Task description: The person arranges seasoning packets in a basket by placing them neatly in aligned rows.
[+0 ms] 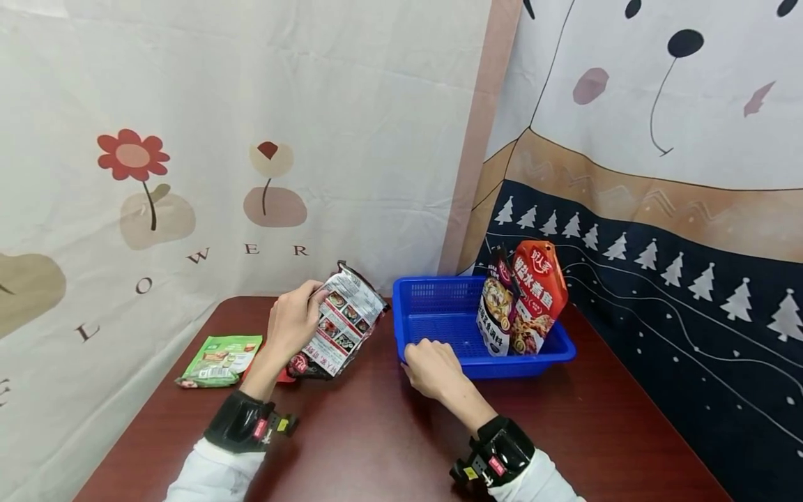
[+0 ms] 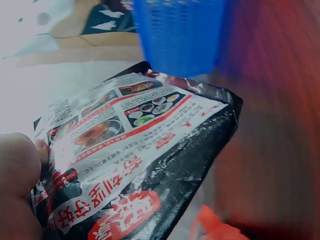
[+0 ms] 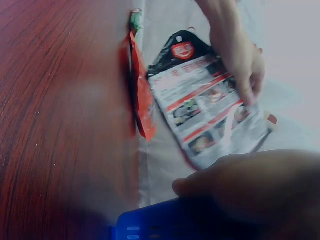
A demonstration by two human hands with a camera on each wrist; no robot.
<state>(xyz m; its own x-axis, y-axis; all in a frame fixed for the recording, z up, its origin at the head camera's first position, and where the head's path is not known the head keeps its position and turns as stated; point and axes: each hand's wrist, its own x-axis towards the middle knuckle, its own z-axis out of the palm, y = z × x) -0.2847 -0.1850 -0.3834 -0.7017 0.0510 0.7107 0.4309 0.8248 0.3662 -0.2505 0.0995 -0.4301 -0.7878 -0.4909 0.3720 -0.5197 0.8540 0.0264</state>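
Packets first, from the left of the dark red table (image 1: 389, 446): I see a green sachet (image 1: 219, 360) lying flat near the left edge, close to the flower-printed cloth (image 1: 219, 139). Just right of it my left hand (image 1: 293, 322) is curled round a black-and-white food pouch (image 1: 339, 322), gripping its left edge and holding it tilted with the printed back facing me, its lower end close to the tabletop. A red packet (image 3: 141, 95) lies under and beside the pouch. Right again, my right hand (image 1: 433, 366) rests on the near left rim of the blue plastic basket (image 1: 439, 307), fingers bent over the edge. Inside the basket, at its right end, two pouches stand upright: a dark one (image 1: 497, 307) and an orange-red one (image 1: 539, 296), touching each other.
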